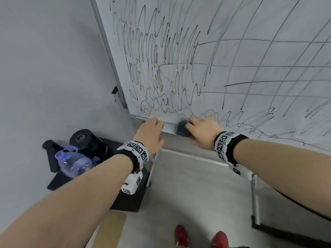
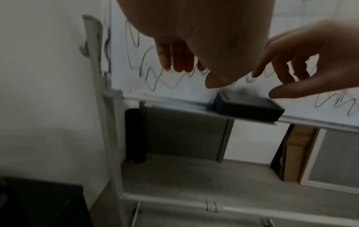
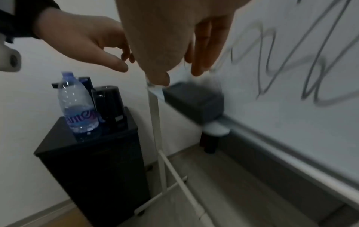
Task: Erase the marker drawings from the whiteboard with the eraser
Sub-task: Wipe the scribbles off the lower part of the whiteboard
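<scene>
The whiteboard (image 1: 250,24) is covered with black marker scribbles and grid lines. A black eraser (image 1: 183,129) lies on the narrow tray (image 1: 168,128) along the board's bottom edge, near its left corner. My right hand (image 1: 190,130) hovers just over the eraser with its fingers spread and relaxed; in the left wrist view the right hand (image 2: 272,83) has its thumb close above the eraser (image 2: 246,106), with no grip visible. My left hand (image 1: 158,127) is open just left of the eraser, fingertips at the board's lower rim. The right wrist view shows the eraser (image 3: 194,101) below my right hand (image 3: 179,76).
A black cabinet (image 3: 93,165) stands left of the board against the wall, with a water bottle (image 3: 79,104) and a black device (image 3: 109,106) on top. The board's white stand legs (image 1: 254,199) cross the floor below. Red shoes (image 1: 180,235) are on the floor.
</scene>
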Demonstrator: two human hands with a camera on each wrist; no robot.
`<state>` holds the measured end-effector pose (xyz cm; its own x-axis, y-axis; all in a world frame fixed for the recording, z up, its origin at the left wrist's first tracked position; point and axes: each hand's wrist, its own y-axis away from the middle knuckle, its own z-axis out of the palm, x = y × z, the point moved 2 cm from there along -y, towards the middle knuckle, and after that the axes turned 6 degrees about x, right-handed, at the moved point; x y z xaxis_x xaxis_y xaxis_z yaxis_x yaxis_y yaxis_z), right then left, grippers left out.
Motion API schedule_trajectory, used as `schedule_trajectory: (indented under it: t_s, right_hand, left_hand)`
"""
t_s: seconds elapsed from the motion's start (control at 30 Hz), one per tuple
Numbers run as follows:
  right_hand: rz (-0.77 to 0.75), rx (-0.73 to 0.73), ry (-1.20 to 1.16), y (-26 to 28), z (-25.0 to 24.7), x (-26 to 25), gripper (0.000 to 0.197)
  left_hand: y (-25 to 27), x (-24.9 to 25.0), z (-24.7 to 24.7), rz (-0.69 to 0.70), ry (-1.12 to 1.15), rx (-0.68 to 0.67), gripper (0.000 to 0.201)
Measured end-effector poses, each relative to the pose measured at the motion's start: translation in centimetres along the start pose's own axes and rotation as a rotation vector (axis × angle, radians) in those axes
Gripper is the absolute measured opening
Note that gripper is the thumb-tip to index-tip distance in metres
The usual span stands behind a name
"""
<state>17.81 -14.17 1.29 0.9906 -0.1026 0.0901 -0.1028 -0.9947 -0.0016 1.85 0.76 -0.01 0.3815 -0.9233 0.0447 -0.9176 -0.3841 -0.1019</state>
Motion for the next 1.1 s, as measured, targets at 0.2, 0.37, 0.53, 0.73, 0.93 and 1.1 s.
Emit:
schedule_trajectory:
  t_s: [0.2,0.37,0.53,0.73,0.93,1.1]
  right_hand:
    - [0.165,-0.060,-0.016,-0.8,3.2,0.2,0.031]
    - [0.162,-0.070,-0.016,-1.5,3.0,0.2,0.028]
    - [0.079,-0.063,0.001,-1.8,1.1,0.0,0.032]
    - [-0.083,0.119,0.067,-4.3,-6.2,-0.7,0.036]
    - [-0.096,0.334,0.135,-7.3,-14.9,-0.3,0.033]
    - [-0.075,0.288,0.125,-7.2,-15.4,-0.6,0.035]
  left_hand:
    - [0.0,-0.3,3.9,-0.083,0.077,-0.144,0.044]
    - [-1.0,-0.3,3.9,-0.133,0.137,-0.184,0.047]
    - [-2.2,-1.7,1.5,-0.154,0.091,-0.191,0.037]
    - [-3.5,-4.5,-4.4,-0.240,0.025,-0.078,0.029]
    - [-4.8,-6.9,-11.6,-0.311,-0.034,0.050,0.023]
    - [-5.3,-6.8,-12.7,-0.295,-0.006,0.067,0.023]
